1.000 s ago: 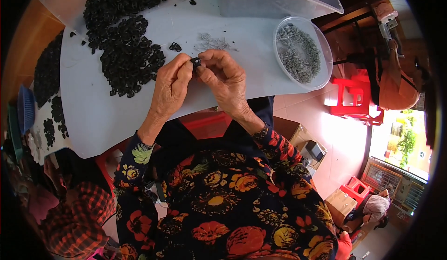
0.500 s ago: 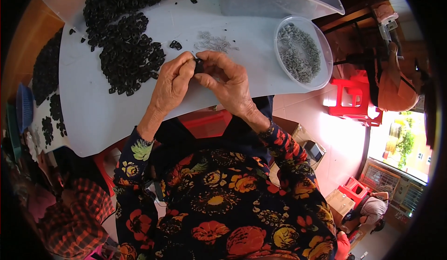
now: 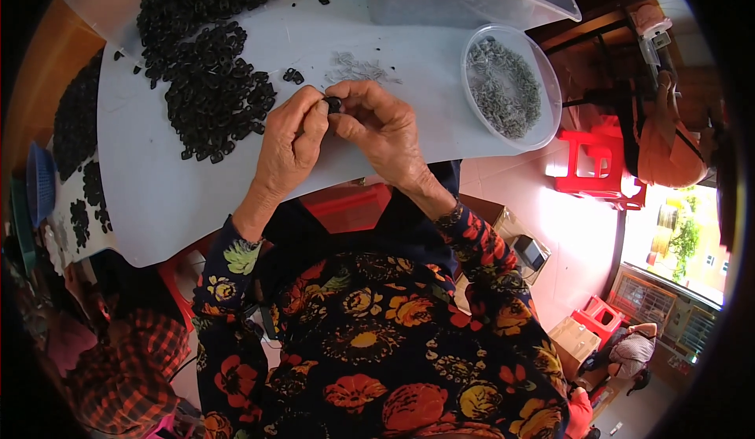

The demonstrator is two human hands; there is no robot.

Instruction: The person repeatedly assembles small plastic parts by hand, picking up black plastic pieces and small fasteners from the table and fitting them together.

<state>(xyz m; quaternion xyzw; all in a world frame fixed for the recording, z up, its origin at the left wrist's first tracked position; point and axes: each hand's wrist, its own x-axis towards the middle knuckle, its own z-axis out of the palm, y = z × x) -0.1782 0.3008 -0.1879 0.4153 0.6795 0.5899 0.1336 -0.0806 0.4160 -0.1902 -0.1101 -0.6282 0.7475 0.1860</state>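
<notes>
Above the table's near side, my left hand (image 3: 292,138) and my right hand (image 3: 383,128) meet at the fingertips. Pinched between them is a small black plastic part (image 3: 333,105), mostly covered by my fingers. A big heap of similar black parts (image 3: 211,97) spreads over the table to the left of my hands. Just beyond my left hand lie a couple of loose black parts (image 3: 293,75). Past my right hand, small grey metal pieces (image 3: 358,68) are scattered on the table. A round clear tub (image 3: 553,108) at the right holds many more grey pieces.
A large clear plastic bin (image 3: 425,6) with black parts stands at the back. Further black parts (image 3: 77,116) and a blue basket (image 3: 41,183) are at the far left. Red stools (image 3: 591,160) and an open cardboard box (image 3: 491,217) stand on the right. Other people sit nearby.
My fingertips have shifted slightly on the black part, showing a little more of it. My hands stay at nearly the same place, and the heaps look the same.
</notes>
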